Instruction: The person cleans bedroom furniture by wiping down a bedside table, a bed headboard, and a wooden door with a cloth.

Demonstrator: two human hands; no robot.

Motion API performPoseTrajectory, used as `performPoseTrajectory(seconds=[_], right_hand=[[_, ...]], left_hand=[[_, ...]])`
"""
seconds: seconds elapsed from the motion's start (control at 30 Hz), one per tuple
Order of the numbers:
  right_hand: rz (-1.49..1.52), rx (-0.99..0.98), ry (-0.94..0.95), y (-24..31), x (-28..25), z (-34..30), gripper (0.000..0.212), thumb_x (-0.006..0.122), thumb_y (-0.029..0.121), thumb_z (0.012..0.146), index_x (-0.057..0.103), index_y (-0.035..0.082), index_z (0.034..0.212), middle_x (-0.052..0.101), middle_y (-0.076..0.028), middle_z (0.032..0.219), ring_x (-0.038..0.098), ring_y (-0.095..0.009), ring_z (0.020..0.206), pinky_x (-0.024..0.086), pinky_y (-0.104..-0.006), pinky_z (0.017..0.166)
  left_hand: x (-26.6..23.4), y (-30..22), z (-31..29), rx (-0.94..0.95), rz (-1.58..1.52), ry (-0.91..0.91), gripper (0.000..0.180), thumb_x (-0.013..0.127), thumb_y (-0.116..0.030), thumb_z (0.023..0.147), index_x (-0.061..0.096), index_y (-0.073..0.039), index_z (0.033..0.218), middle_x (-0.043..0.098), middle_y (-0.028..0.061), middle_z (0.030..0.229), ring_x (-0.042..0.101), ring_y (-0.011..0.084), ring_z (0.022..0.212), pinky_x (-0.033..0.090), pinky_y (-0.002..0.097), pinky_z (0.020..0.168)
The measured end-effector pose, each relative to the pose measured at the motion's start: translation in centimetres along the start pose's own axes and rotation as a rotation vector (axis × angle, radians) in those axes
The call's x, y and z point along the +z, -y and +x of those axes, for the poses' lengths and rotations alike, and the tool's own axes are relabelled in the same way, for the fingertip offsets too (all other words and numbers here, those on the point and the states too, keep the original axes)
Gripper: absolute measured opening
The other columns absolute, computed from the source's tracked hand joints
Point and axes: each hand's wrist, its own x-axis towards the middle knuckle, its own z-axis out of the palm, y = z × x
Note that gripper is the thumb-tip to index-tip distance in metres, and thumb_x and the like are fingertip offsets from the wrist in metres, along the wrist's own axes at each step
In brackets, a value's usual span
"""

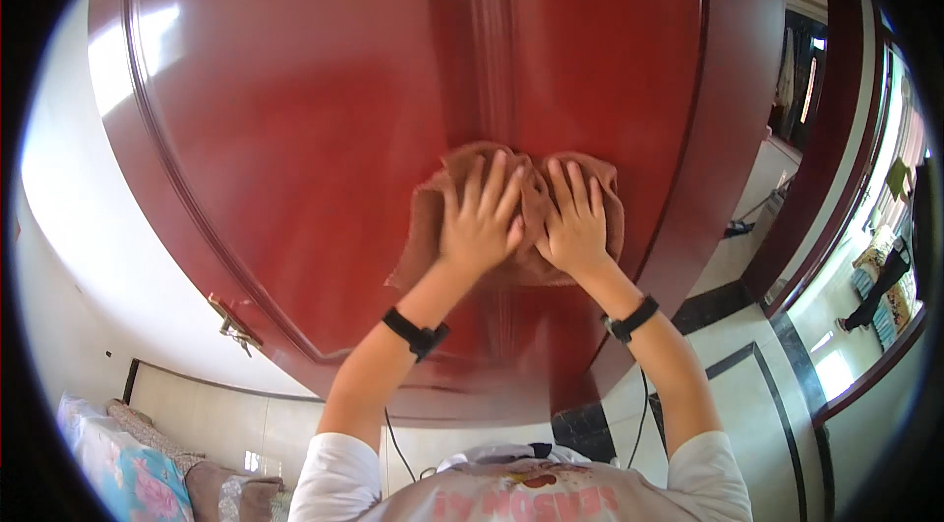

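A large glossy dark red door (295, 129) with raised panel mouldings fills the view before me. Against its middle lies a rumpled brown cloth (428, 227). My left hand (480, 222) presses flat on the left part of the cloth, its fingers spread and pointing up. Just to the right, my right hand (575, 227) rests flat on the same cloth, fingers also stretched out. Folds of the cloth bunch up between the two hands. Each wrist wears a black band with a small device.
A brass door handle (234, 327) sits at the door's lower left edge. Floral bedding (138, 473) lies at the lower left by a white wall (69, 227). Pale floor tiles (742, 404) with black borders stretch right, and a dark red frame (836, 148) encloses an opening where a person's leg shows.
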Motion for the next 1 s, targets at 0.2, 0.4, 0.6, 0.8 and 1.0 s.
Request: performPoseTrajectory(seconds=[0.2,0.4,0.6,0.8,1.0], right_hand=[[0.062,0.049,0.003,-4.5,-4.2,7.4,0.053,0.055,0.028,0.074,0.049,0.013,0.124,0.036,-0.009,0.136,0.033,-0.031,0.124,0.023,-0.0522,0.101],[-0.163,0.253,-0.19,-8.9,-5.0,7.8,0.058,0.053,0.03,0.076,0.04,0.02,0.132,0.028,-0.009,0.141,0.025,-0.032,0.128,0.022,-0.0611,0.096],[-0.075,0.346,-0.298,-7.2,-2.8,2.4,0.053,0.049,0.03,0.078,0.044,0.016,0.129,0.03,-0.015,0.138,0.029,-0.038,0.124,0.033,-0.0514,0.09],[-0.051,0.411,-0.141,-2.3,0.5,-7.7,0.052,0.048,0.039,0.077,0.05,0.013,0.122,0.029,-0.017,0.138,0.028,-0.039,0.124,0.021,-0.0627,0.093],[0.144,0.345,0.343,5.2,1.2,-21.4,0.042,0.056,0.032,0.075,0.057,0.016,0.114,0.037,-0.012,0.132,0.033,-0.034,0.12,0.023,-0.0648,0.092]], left_hand=[[-1.9,-0.4,7.5,-0.09,-0.094,-0.119,0.063,0.047,-0.035,0.078,0.034,-0.009,0.134,0.019,0.0209,0.142,0.017,0.047,0.127,0.018,0.0631,0.096],[-2.3,-2.6,12.2,-0.049,-0.012,-0.198,0.063,0.052,-0.033,0.072,0.039,-0.018,0.132,0.026,0.0164,0.14,0.023,0.0433,0.126,0.021,0.064,0.094],[-1.0,-3.3,9.5,-0.115,0.004,-0.252,0.063,0.051,-0.034,0.071,0.041,-0.018,0.131,0.028,0.0158,0.14,0.025,0.0454,0.124,0.024,0.0641,0.091],[2.9,-6.5,-0.6,-0.03,-0.028,-0.016,0.058,0.048,-0.04,0.072,0.048,-0.021,0.127,0.035,0.0133,0.137,0.031,0.0414,0.122,0.016,0.0639,0.095],[6.7,-7.8,-18.1,0.16,-0.1,0.214,0.047,0.053,-0.037,0.071,0.057,-0.024,0.116,0.049,0.0046,0.123,0.045,0.0314,0.105,0.027,0.0647,0.086]])
